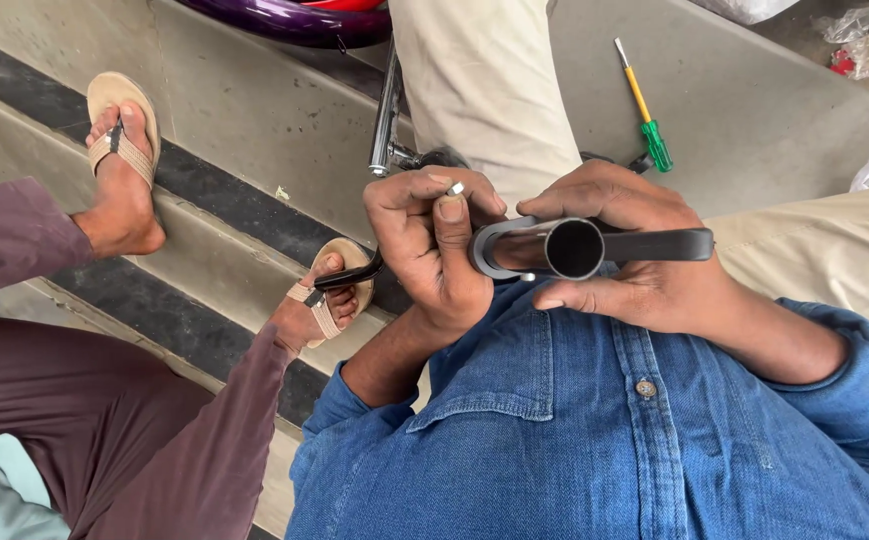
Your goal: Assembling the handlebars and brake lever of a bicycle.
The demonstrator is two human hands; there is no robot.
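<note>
**Two hands on a black tube fitting, held over the lap**

Here the right hand (634,250) is wrapped around a black tubular part (574,248), its open round end facing up toward the camera and a flat black arm of the same piece running out to the right past the knuckles. The fingers curl over the top of the part and the thumb closes in beneath it, so the grasp is firm. The left hand (432,250) sits just beside it, touching the grey band at the tube's left end; its thumb and forefinger are pinched on a small pale piece (455,188), too small to identify. The tube lies between the two hands, above the blue denim shirt (574,430) and in front of the beige trouser leg (484,80).

Near the top edge of the concrete step (754,110), well apart from the hands, lies a screwdriver (644,115) with a yellow shaft and green handle. A chrome rod (386,110) stands just above the left hand. At the left, another person's feet in tan sandals (124,130) rest on the striped steps, with maroon trousers (84,400) below.
</note>
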